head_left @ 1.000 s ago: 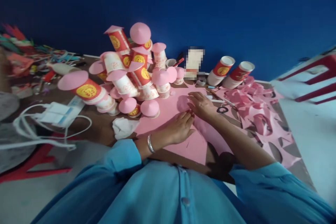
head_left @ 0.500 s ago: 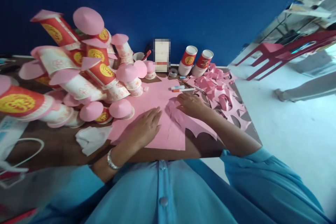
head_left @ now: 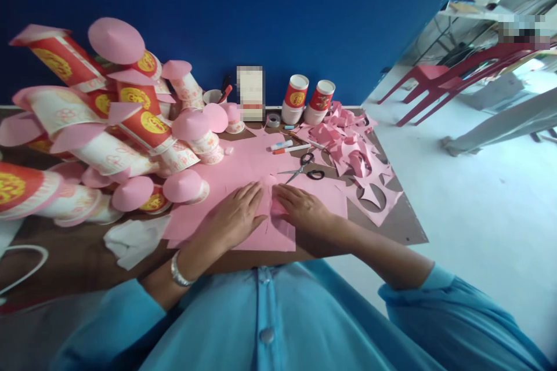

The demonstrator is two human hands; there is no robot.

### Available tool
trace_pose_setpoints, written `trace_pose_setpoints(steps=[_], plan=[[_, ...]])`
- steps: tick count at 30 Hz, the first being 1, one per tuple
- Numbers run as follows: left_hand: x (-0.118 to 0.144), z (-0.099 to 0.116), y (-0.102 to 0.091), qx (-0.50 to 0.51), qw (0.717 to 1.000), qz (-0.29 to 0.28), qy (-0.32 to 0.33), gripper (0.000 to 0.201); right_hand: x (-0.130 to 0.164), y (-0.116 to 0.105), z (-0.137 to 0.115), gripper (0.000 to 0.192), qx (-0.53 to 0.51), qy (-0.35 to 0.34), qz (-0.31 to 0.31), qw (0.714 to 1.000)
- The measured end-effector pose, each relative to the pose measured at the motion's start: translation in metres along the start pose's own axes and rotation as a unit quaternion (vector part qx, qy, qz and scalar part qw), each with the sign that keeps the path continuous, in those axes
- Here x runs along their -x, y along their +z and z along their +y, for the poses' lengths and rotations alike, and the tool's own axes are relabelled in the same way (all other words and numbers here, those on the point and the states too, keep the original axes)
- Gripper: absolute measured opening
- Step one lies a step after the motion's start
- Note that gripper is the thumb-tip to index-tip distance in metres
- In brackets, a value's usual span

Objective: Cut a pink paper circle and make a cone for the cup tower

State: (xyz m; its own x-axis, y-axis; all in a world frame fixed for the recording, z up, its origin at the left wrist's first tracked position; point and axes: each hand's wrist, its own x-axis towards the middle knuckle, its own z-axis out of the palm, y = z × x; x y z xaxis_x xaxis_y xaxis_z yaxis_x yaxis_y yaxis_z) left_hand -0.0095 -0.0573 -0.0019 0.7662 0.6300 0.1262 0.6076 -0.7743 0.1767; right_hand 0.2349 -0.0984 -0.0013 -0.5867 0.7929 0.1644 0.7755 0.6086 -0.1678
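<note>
My left hand lies with outstretched fingers on a pink paper sheet. Close beside it, my right hand rests flat on the pink paper too, fingertips pointing towards the left hand. Neither hand grips anything visible; a small creased bit of pink paper shows between them. Just beyond the right hand are scissors with black handles, their blades apart. Behind these lie a white marker with a red cap and a glue stick. What lies under the palms is hidden.
Paper-cup towers with pink cone roofs crowd the left. Two cup stacks stand near the blue wall, with a tape roll nearby. Pink offcuts cover the right side. A crumpled white tissue lies front left; red chairs stand beyond.
My right hand has drawn nearer to me and flattened beside the left, uncovering the scissors. The bunched pink paper under it now lies flatter. The whole view has shifted a little.
</note>
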Motion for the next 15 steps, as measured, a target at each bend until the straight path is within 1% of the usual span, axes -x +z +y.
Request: trace_pose_setpoints(steps=[2, 4, 5, 6, 7, 8, 9, 10, 11, 12, 13, 15], plan=[[0.002, -0.004, -0.005, 0.013, 1.000, 0.006, 0.001, 0.051, -0.001, -0.005, -0.006, 0.031, 0.004, -0.018, -0.007, 1.000], [0.000, -0.006, -0.010, 0.027, 1.000, 0.008, -0.006, 0.046, -0.007, -0.016, -0.007, 0.027, 0.023, -0.045, -0.016, 0.999], [-0.002, -0.007, -0.012, 0.031, 0.999, 0.009, -0.015, 0.045, -0.009, -0.023, -0.005, 0.026, 0.037, -0.060, -0.009, 0.997], [-0.004, -0.008, -0.013, 0.033, 0.999, 0.010, -0.026, 0.044, -0.011, -0.032, -0.001, 0.026, 0.050, -0.075, 0.006, 0.996], [-0.005, -0.009, -0.014, 0.032, 0.999, 0.012, -0.038, 0.045, -0.013, -0.042, 0.006, 0.025, 0.062, -0.081, 0.041, 0.994], [-0.006, -0.010, -0.015, 0.031, 0.998, 0.012, -0.048, 0.046, -0.014, -0.051, 0.015, 0.024, 0.074, -0.080, 0.094, 0.990], [-0.006, -0.011, -0.015, 0.029, 0.998, 0.012, -0.055, 0.048, -0.015, -0.060, 0.028, 0.024, 0.087, -0.068, 0.154, 0.982], [-0.006, -0.012, -0.015, 0.027, 0.998, 0.012, -0.061, 0.050, -0.017, -0.068, 0.042, 0.029, 0.103, -0.026, 0.196, 0.975], [-0.006, -0.012, -0.016, 0.025, 0.998, 0.011, -0.064, 0.051, -0.018, -0.074, 0.058, 0.032, 0.118, 0.013, 0.225, 0.967], [-0.006, -0.011, -0.016, 0.023, 0.997, 0.010, -0.067, 0.052, -0.019, -0.078, 0.074, 0.031, 0.136, 0.058, 0.237, 0.960], [-0.006, -0.010, -0.016, 0.020, 0.997, 0.008, -0.068, 0.052, -0.021, -0.079, 0.088, 0.030, 0.159, 0.103, 0.230, 0.954], [-0.005, -0.006, -0.016, 0.019, 0.998, 0.001, -0.062, 0.049, -0.022, -0.077, 0.109, 0.031, 0.192, 0.154, 0.168, 0.955]])
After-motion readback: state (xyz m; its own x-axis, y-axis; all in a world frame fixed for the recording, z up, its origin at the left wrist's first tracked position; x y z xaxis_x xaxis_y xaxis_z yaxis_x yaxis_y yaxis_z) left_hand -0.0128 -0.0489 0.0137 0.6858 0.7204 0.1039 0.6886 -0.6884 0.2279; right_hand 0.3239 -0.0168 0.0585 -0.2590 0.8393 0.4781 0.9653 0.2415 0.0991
